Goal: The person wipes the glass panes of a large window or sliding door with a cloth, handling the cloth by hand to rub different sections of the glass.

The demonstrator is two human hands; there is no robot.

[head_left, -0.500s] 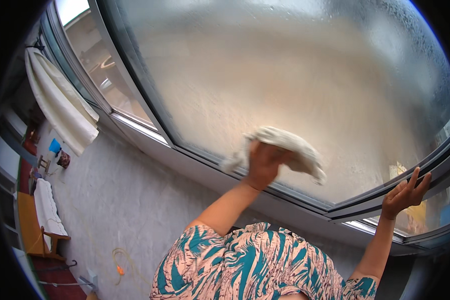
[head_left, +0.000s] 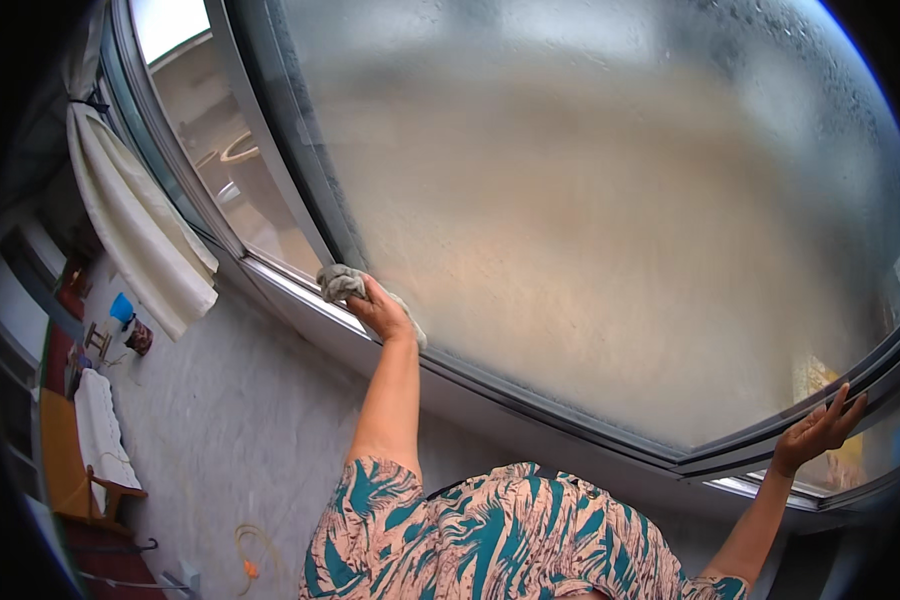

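At the lower left corner of a large, wet, misted window pane (head_left: 570,220), my left hand (head_left: 382,314) is closed on a grey-white cleaning cloth (head_left: 340,283). The bunched cloth presses against the dark window frame (head_left: 530,394) there, and part of it sticks out below my fingers. My right hand (head_left: 812,440) is at the far right, against the frame's lower right edge. Its fingers stretch out and spread, with no loose thing seen in them.
A narrow open gap (head_left: 245,165) lies left of the pane, beside a tied-back cream curtain (head_left: 145,215). On the grey floor (head_left: 210,430) are a wooden bench with a white cover (head_left: 100,425), a blue container (head_left: 122,308) and a yellow hose (head_left: 255,548).
My left hand has moved left with the cloth, from the pane's lower middle to its lower left corner. My right hand stays at the frame, while the whole view has shifted slightly.
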